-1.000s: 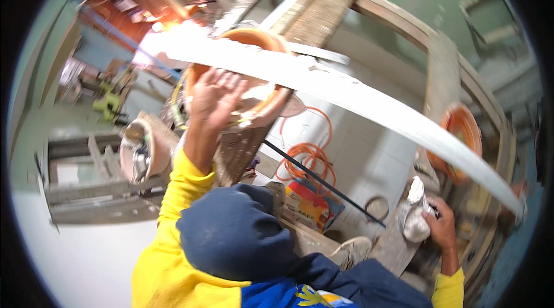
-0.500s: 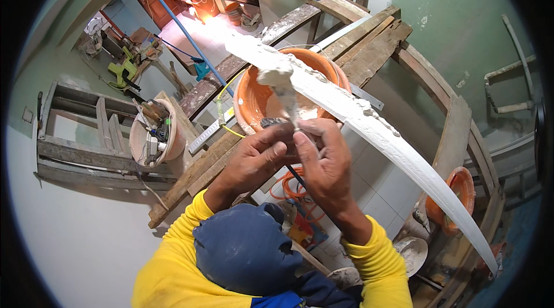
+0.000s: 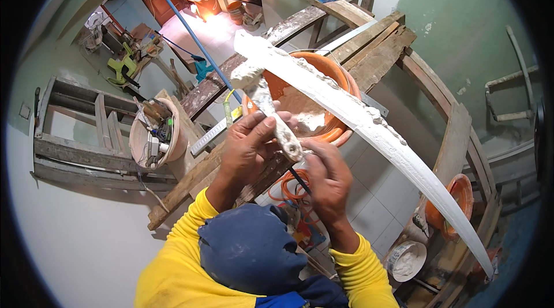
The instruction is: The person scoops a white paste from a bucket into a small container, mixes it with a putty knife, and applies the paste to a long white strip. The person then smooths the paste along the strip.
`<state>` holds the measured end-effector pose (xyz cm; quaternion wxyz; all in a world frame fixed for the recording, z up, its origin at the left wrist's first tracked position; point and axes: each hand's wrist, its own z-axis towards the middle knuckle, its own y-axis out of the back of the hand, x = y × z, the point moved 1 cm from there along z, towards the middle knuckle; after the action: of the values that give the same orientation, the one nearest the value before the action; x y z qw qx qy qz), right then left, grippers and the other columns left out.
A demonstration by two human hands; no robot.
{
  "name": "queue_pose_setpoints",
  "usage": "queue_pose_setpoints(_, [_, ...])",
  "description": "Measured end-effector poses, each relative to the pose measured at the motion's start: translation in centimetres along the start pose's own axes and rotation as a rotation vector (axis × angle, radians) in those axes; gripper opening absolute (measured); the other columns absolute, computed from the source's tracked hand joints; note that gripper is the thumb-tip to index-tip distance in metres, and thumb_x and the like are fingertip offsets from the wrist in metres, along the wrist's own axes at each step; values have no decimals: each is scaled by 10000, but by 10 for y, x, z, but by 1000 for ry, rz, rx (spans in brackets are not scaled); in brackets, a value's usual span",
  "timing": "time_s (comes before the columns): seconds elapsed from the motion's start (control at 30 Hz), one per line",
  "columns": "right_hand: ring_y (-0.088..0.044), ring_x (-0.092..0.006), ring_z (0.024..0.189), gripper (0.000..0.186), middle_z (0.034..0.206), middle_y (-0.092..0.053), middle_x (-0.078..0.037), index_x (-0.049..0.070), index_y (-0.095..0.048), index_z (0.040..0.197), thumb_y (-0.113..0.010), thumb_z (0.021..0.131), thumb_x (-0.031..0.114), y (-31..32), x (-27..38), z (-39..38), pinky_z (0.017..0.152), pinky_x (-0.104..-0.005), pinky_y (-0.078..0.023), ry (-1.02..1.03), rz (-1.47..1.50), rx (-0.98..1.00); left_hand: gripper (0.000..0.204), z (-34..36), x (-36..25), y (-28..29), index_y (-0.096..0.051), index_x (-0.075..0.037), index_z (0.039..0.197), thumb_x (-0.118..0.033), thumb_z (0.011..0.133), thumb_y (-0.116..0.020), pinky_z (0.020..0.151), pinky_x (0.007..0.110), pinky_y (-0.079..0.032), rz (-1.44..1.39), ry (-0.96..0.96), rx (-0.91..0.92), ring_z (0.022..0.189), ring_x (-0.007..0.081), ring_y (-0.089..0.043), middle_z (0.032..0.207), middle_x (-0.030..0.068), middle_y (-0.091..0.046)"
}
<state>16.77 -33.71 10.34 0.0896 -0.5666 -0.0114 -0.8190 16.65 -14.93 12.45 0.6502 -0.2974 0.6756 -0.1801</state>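
Observation:
In my left hand (image 3: 248, 143) is a putty knife (image 3: 281, 132), its blade and handle caked with white plaster. A thick lump clings to the blade, close to a long curved white strip (image 3: 369, 120). My right hand (image 3: 329, 178) has its fingers curled together beside the handle's end; what they hold, if anything, is hidden. Behind the knife stands an orange tub (image 3: 340, 71) with white plaster inside. Wet plaster lumps lie along the strip, which passes over the tub and curves down to the right.
Wooden planks (image 3: 378, 54) surround the tub. A tool bucket (image 3: 180, 135) stands at left beside a ladder-like frame (image 3: 75, 149). To the lower right are a white plaster bucket (image 3: 404, 259) and another orange tub (image 3: 466, 198). An orange cord (image 3: 283, 187) lies below my hands.
The putty knife has turned, its handle end now showing, with its loaded blade shifted left. My right hand has drawn back from the middle of the handle toward its end.

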Motion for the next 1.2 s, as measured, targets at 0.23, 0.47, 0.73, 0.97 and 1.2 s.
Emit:
queue_pose_setpoints(0.23, [-636,-181,907,682,1271,-656,-81,125,-501,1498,-756,988,499,136,-88,-34,749,-305,-524,-424,708,-476,372,17,-40,43,-552,52,1438,-127,1112,-568,899,443,-680,126,-215,-146,971,230,-740,1126,144,-701])
queue_pose_setpoints(0.47, [-621,-159,962,689,1447,-610,-94,125,-483,1561,-813,968,248,185,-74,-5,778,-299,-522,-131,773,-233,303,46,-49,88,-626,4,1371,-158,1118,-583,880,373,-639,187,-274,-237,977,168,-699,1126,83,-710])
queue_pose_setpoints(0.73, [-676,-129,973,401,1246,-665,-124,49,-569,1366,-725,1008,140,192,-67,11,625,-202,-535,-208,604,-535,281,82,-56,111,-669,10,1324,-132,1082,-655,923,357,-624,185,-354,-211,973,184,-715,1110,89,-733])
queue_pose_setpoints(0.97, [-568,-99,705,376,1116,-699,-96,28,-596,1347,-722,1021,167,178,-24,31,635,-229,-489,-206,557,-582,309,100,-64,94,-670,-44,1378,-122,1078,-663,900,317,-597,267,-352,-126,1069,169,-709,1169,74,-755])
queue_pose_setpoints(1.2, [-560,-84,692,383,1088,-698,-84,15,-596,1350,-716,1015,157,171,1,37,605,-219,-471,-222,604,-588,201,134,-57,99,-749,-20,1220,-123,1052,-712,805,261,-532,283,-456,-194,918,100,-670,1026,33,-759])
